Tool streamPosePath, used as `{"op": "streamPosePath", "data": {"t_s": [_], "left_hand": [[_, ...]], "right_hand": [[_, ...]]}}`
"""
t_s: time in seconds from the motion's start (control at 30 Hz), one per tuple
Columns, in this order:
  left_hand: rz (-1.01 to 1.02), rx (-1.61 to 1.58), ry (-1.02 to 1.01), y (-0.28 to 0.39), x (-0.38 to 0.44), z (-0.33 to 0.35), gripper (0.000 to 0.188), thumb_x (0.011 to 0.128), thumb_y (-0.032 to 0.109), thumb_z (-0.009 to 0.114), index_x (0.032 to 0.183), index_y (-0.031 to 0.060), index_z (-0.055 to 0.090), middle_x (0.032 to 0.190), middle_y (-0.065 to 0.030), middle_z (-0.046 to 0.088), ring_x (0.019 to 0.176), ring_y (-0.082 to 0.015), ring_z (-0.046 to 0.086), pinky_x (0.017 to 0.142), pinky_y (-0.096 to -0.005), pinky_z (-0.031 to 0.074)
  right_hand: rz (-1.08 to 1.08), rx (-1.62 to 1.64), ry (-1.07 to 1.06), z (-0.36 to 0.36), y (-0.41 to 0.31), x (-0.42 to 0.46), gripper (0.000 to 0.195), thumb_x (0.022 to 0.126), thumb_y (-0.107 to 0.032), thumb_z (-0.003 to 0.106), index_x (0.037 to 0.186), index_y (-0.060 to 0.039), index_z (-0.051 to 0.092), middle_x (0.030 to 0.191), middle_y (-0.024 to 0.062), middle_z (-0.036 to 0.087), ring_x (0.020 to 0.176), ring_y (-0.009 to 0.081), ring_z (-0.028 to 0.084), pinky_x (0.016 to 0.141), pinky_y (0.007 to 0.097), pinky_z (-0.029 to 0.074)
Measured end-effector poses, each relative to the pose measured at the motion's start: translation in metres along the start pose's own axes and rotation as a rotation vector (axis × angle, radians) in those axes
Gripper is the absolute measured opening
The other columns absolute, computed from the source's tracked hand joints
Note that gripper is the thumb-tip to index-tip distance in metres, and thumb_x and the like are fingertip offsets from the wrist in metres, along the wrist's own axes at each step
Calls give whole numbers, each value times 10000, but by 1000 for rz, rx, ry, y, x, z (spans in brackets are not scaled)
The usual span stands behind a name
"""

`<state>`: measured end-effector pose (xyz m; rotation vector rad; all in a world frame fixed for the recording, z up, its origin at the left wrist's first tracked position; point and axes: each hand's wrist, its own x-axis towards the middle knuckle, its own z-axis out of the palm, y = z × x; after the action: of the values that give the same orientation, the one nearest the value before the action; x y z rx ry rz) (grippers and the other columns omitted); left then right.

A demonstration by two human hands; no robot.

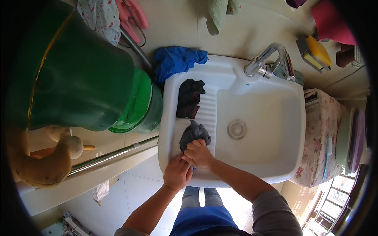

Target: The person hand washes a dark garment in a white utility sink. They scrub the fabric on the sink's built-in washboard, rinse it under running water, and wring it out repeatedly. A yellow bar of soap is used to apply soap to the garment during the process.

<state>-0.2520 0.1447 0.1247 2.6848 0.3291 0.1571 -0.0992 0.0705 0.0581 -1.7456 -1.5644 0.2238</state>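
Note:
On the ribbed washboard side of a white laundry sink (261,174) lies a bunched dark grey cloth (193,134). My right hand (198,154) grips its lower part with curled fingers. Just beside it, my left hand (177,174) presses at the cloth's lower end, its fingertips touching my right hand. A small bit of blue shows between the hands; I cannot tell what it is. Further up the washboard rests a crumpled black cloth (190,98) with red stitching. The basin to the right holds shallow cloudy liquid around the round drain (236,129).
A chrome faucet (268,60) rises at the back rim. Blue fabric (177,62) drapes over the back left corner. A big green container (85,70) stands left. Right of the sink is a floral-covered box (319,141) with a teal brush (327,156). A wall holder carries a yellow sponge (319,51).

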Motion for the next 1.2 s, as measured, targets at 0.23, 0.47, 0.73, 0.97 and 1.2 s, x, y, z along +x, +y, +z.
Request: {"op": "streamPosePath", "data": {"t_s": [0.23,0.47,0.73,0.97,1.2], "left_hand": [[40,15,30,5,8,4,334,783,165,646,1077,7,655,1109,-160,653,1122,-341,567,952,-431,463],[37,-6,15,0,1,2,312,769,161,652,1036,1,664,1075,-155,659,1077,-343,581,944,-426,471],[56,-8,13,0,2,6,310,795,186,637,1059,28,672,1119,-139,647,1124,-310,558,995,-439,431],[60,11,27,-6,-2,-1,312,794,192,631,1056,26,666,1073,-126,650,1105,-316,552,980,-433,431],[106,-17,105,-4,1,26,299,778,198,633,1027,34,668,1071,-126,652,1100,-317,556,966,-441,433]], "right_hand": [[348,-387,119,-10,88,50,263,890,-324,590,736,-113,621,829,65,549,886,290,496,799,442,349],[76,-120,-119,-4,16,27,215,869,-306,632,725,-148,610,776,56,524,855,265,497,801,426,369],[1049,527,483,-14,107,26,57,945,-61,566,988,-58,604,938,79,627,884,240,597,686,378,478],[1172,1680,740,-87,-1,15,295,964,-68,543,1246,-2,487,1084,162,610,851,201,617,707,249,536],[1500,1328,758,-107,-19,-51,265,983,-360,555,906,-115,490,679,53,539,489,120,458,372,220,312]]}}
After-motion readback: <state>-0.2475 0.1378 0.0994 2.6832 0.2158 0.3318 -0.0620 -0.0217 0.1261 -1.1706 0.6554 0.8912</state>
